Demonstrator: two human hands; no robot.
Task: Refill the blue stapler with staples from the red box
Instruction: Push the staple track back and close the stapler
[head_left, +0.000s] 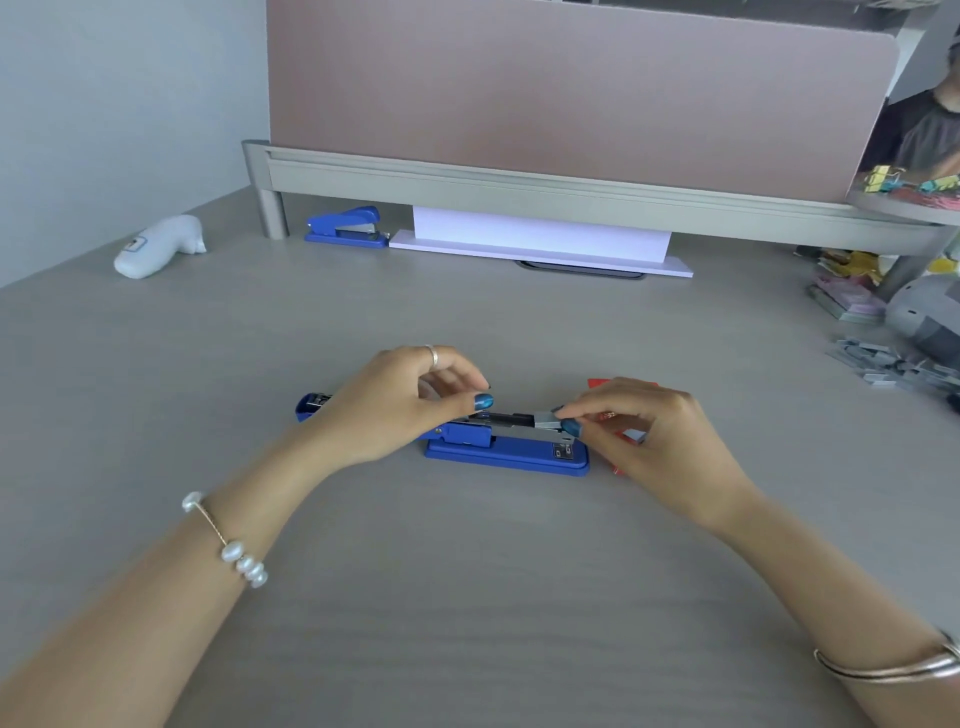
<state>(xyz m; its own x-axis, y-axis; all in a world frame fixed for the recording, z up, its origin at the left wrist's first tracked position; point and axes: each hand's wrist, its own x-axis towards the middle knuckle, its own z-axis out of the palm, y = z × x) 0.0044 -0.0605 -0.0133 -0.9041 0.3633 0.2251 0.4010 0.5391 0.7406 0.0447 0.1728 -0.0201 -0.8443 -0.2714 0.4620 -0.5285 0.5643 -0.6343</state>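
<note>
While the stapler (506, 447) lies open near the middle of the desk (467, 597), its blue lid folded back flat to the left, the left hand (395, 405) rests over the hinge end with thumb and fingers curled around the rear of the metal channel, seemingly steadying it. To the right, the right hand (654, 441) pinches a short grey strip of staples (548, 420) between thumb and forefinger, at the front end of the channel. The red box (623, 410) sits just behind that hand, mostly hidden. The strip is probably light, stiff and brittle: glued staples snap apart if bent, so it is best gripped by its long sides and kept level. The stapler base looks heavy enough to stay put, though its sprung pusher may resist. Loose staples (883, 364) lie far right.
</note>
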